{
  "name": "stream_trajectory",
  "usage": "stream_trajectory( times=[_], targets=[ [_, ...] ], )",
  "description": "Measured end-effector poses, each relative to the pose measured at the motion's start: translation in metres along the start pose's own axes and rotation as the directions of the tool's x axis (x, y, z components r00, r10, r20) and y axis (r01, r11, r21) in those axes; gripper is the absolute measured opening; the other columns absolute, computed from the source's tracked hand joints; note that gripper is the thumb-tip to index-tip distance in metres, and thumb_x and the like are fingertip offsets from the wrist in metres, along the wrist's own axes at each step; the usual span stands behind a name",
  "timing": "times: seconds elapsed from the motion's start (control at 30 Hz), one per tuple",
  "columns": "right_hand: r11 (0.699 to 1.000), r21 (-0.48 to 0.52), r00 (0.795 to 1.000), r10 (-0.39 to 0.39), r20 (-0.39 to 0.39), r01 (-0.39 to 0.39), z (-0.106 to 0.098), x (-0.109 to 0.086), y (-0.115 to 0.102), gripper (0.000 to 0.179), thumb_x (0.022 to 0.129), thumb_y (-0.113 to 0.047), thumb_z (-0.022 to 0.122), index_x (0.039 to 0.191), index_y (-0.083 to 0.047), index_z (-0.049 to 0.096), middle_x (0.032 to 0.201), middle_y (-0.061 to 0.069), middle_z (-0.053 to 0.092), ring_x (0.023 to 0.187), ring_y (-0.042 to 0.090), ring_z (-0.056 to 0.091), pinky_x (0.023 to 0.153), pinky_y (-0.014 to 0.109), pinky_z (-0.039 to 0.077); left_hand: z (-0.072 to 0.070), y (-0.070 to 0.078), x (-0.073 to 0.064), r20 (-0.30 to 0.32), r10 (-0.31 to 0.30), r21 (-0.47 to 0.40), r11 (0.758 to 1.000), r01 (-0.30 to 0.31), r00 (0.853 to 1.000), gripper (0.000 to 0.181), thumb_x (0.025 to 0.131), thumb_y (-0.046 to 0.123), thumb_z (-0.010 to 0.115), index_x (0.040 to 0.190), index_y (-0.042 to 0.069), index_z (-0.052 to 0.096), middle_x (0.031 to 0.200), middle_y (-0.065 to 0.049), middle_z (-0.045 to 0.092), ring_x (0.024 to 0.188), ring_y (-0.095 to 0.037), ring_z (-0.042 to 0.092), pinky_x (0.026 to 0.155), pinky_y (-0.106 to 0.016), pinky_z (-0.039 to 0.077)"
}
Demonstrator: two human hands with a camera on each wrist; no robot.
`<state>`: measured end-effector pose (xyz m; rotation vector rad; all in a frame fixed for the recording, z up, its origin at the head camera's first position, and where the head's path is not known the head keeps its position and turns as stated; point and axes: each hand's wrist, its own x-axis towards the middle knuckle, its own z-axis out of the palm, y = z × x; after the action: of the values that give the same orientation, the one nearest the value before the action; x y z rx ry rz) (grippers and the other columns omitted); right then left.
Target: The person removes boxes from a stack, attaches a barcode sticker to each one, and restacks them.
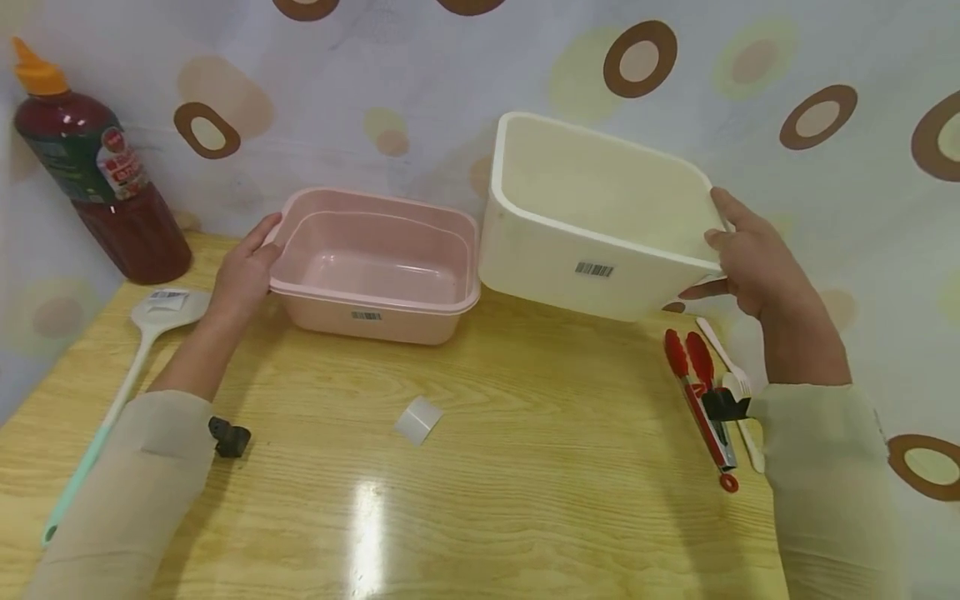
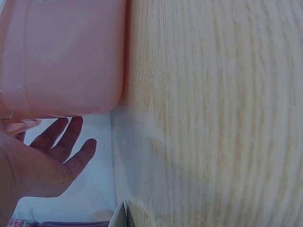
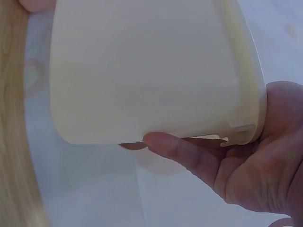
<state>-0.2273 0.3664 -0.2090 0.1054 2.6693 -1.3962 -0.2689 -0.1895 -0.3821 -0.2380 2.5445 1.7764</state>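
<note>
A pink plastic basin [image 1: 367,329] with a barcode sticker stands on the table by the wall; its rim looks doubled. At its left end my left hand [image 1: 243,271] holds the rim, and in the left wrist view several fingers [image 2: 68,142] reach against the end wall from below the rim. To the right, a cream plastic bin [image 1: 540,250] is tilted and raised off the table, its opening facing me. My right hand [image 1: 750,254] grips the bin's right end at the rim, with a finger [image 3: 175,149] along its outer wall. Both containers look bare inside.
A sauce bottle [image 1: 120,183] with an orange cap stands at the back left. A white spatula with a green handle [image 1: 90,467] lies left. Red tongs [image 1: 701,408] and a pale fork [image 1: 727,358] lie at the right edge. A small grey square [image 1: 418,419] lies mid-table.
</note>
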Motion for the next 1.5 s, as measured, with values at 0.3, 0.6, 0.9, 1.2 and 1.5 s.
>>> stream_trajectory(
  times=[0.3,0.6,0.9,1.2,1.5],
  targets=[
    [0.967,0.252,0.991,-0.073,0.109,0.044,0.022,0.007,-0.03,0.068,0.107,-0.014,0.041,0.164,-0.029,0.009,0.135,0.005,0.042,0.095,0.017,0.064,0.067,0.044,0.063,-0.004,-0.004,-0.004,-0.027,0.004,-0.005,1.0,-0.004,1.0,0.053,0.106,0.046,0.033,0.159,0.043,0.027,0.164,-0.003,0.033,0.121,-0.022,0.045,0.084,-0.022,0.038],
    [0.976,0.209,0.988,-0.088,0.125,0.061,0.058,0.014,-0.066,0.06,0.106,-0.013,0.035,0.163,-0.026,0.019,0.137,0.005,0.042,0.109,0.026,0.057,0.073,0.046,0.063,-0.008,-0.004,-0.005,-0.018,-0.01,0.007,1.0,0.01,1.0,0.055,0.106,0.05,0.031,0.16,0.044,0.023,0.166,-0.004,0.029,0.129,-0.026,0.04,0.089,-0.026,0.037],
    [0.956,0.29,0.982,-0.095,0.161,0.045,0.1,0.024,-0.094,0.068,0.104,-0.013,0.036,0.164,-0.032,0.009,0.141,0.011,0.046,0.102,0.024,0.064,0.075,0.042,0.063,-0.017,-0.009,-0.007,-0.045,0.004,-0.019,1.0,-0.005,0.999,0.054,0.106,0.049,0.034,0.159,0.041,0.026,0.167,-0.007,0.029,0.116,-0.019,0.049,0.07,-0.012,0.043],
    [0.95,0.313,0.981,-0.082,0.178,0.023,0.119,0.026,-0.1,0.071,0.105,-0.013,0.036,0.164,-0.034,0.003,0.159,0.016,0.034,0.104,0.022,0.064,0.076,0.039,0.063,-0.008,-0.004,-0.002,-0.059,0.035,-0.024,0.999,-0.037,0.998,0.052,0.108,0.043,0.035,0.159,0.036,0.029,0.162,-0.009,0.034,0.101,-0.01,0.048,0.07,-0.015,0.039],
    [0.953,0.302,0.982,-0.064,0.175,0.008,0.134,0.029,-0.093,0.071,0.106,-0.014,0.036,0.164,-0.033,-0.001,0.161,0.014,0.033,0.093,0.02,0.067,0.078,0.039,0.063,0.003,-0.002,0.002,0.008,0.05,-0.073,0.996,-0.049,0.999,0.054,0.109,0.045,0.03,0.161,0.036,0.024,0.167,-0.008,0.028,0.131,-0.021,0.042,0.084,-0.014,0.041]
  ],
)
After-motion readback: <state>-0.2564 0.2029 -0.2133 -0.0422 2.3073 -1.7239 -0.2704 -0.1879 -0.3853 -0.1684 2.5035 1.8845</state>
